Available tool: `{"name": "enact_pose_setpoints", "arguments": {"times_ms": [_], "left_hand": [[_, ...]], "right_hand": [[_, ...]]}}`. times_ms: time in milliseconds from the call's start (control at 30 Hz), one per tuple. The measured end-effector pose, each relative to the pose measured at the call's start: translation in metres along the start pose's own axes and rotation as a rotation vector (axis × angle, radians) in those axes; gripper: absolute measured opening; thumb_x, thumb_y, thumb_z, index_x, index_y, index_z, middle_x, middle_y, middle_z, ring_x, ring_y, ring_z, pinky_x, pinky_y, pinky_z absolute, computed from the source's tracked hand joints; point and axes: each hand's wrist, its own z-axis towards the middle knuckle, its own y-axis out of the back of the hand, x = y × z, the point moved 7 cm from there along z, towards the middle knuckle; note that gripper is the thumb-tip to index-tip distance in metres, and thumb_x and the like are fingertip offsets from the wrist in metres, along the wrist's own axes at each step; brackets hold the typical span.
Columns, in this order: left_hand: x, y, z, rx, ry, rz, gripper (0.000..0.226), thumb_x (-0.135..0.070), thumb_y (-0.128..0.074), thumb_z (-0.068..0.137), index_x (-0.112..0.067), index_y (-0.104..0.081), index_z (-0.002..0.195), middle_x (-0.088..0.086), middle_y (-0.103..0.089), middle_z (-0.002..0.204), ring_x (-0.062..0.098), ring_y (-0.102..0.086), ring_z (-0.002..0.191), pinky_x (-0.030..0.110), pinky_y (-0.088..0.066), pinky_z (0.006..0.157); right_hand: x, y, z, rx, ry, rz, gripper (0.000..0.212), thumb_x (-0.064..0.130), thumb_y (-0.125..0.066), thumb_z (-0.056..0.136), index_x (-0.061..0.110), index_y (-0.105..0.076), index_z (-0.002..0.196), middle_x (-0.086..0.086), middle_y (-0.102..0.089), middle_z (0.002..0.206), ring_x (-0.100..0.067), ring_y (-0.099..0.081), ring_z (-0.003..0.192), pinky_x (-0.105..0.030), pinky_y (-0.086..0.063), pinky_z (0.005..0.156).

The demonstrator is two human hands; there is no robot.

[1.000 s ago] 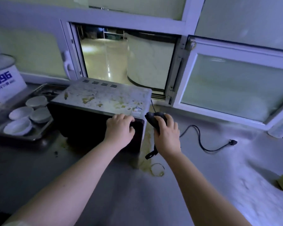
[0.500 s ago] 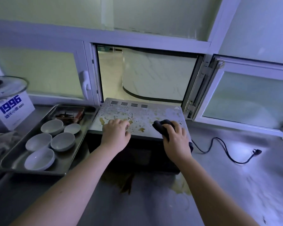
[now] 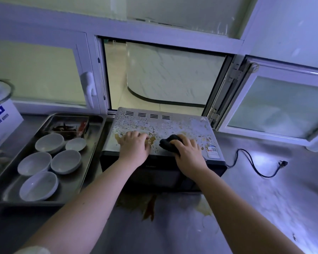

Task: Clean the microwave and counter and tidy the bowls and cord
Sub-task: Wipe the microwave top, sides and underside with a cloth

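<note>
The steel counter (image 3: 173,231) carries a brown-yellow spill (image 3: 148,206) directly in front of the microwave (image 3: 173,125), with a paler patch just to its right. The microwave stands on the counter in front of the open window (image 3: 163,76); its dark door faces the person, and its light top panel is spattered with yellow-brown residue.

Both forearms reach forward over the door edge onto the top panel.

- The left hand (image 3: 134,148) lies palm-down on the top – fingers relaxed, holding nothing.
- The right hand (image 3: 188,153) grips a black cloth (image 3: 168,143), fingers curled over it, pressing it against the panel. The cloth bulges out to the left of the fingers, near the left hand but apart from it.

Left of the microwave, a metal tray (image 3: 92,147) holds five white bowls (image 3: 65,161), all upright and unstacked, plus a small rectangular dish (image 3: 68,125) at its far end.

Right of the microwave, the black cord (image 3: 251,165) runs loosely across the counter – its plug (image 3: 283,163) lies free on the surface.

A white box (image 3: 2,121) with blue print sits at the far left.
</note>
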Motion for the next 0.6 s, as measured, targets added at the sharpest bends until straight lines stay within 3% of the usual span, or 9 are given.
{"name": "enact_pose_setpoints", "arguments": {"times_ms": [233,433,600], "left_hand": [[0.006,-0.009,0.016,-0.012,0.036,-0.009,0.034,-0.040,-0.046,0.095,-0.029,-0.055,0.126,-0.003,-0.054,0.129,0.025,-0.041,0.122,0.043,-0.035,0.097],[0.010,-0.024,0.017,0.020,0.061,0.035,0.040,-0.041,-0.042,0.094,-0.035,-0.042,0.134,-0.004,-0.041,0.145,0.026,-0.024,0.140,0.054,-0.022,0.109],[0.010,-0.028,0.017,0.033,0.075,0.043,0.043,-0.043,-0.034,0.098,-0.037,-0.034,0.141,-0.006,-0.030,0.154,0.023,-0.010,0.146,0.055,-0.011,0.111]], "right_hand": [[-0.006,-0.024,0.006,0.054,0.012,0.043,0.045,0.033,-0.046,0.098,0.037,-0.039,0.142,0.003,-0.023,0.156,-0.034,-0.028,0.130,-0.049,-0.022,0.106],[-0.011,-0.035,0.029,0.190,0.084,0.071,0.050,0.039,-0.035,0.102,0.044,-0.020,0.149,0.012,0.003,0.161,-0.017,0.012,0.148,-0.049,0.003,0.118],[-0.020,-0.045,0.075,0.249,0.091,0.069,0.051,0.041,-0.032,0.102,0.044,-0.015,0.150,0.013,0.008,0.161,-0.015,0.014,0.148,-0.050,0.006,0.119]]}}
